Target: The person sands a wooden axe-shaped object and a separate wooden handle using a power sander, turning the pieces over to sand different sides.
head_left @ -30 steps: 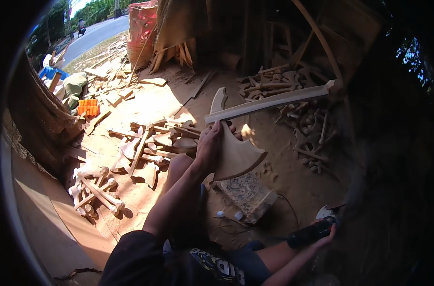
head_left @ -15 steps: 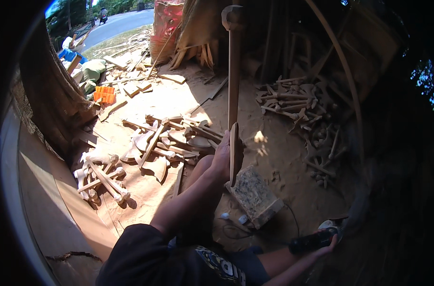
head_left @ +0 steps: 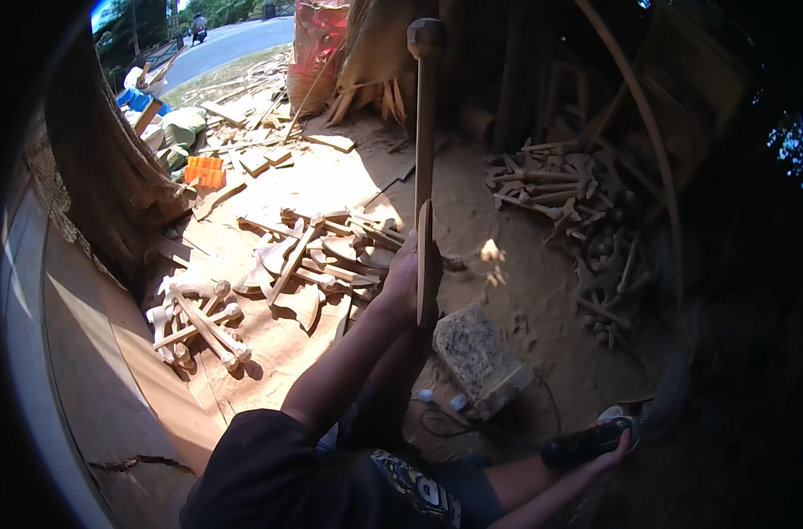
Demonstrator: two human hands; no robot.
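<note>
My left hand [head_left: 402,278] is closed around the head end of a carved wooden axe [head_left: 425,123]. Its long handle points away from me and ends in a faceted knob. The blade is seen nearly edge-on, and the fingers on its far side are partly hidden. Low on the right, my right hand [head_left: 611,451] grips the black body of an angle grinder [head_left: 578,447], whose disc end points right into shadow. The grinder and the axe are well apart.
Unfinished wooden axes [head_left: 317,256] lie in a sunlit heap, with a smaller pile [head_left: 198,326] nearer left. More carved pieces [head_left: 551,189] lie in shade at right. A speckled block [head_left: 481,357] and a cable [head_left: 556,410] rest on the dusty ground. A tree trunk [head_left: 106,132] stands left.
The axe has shifted slightly left and away over the ground and turned a little, so its knob and blade edge show differently. The right hand still holds the grinder low at right.
</note>
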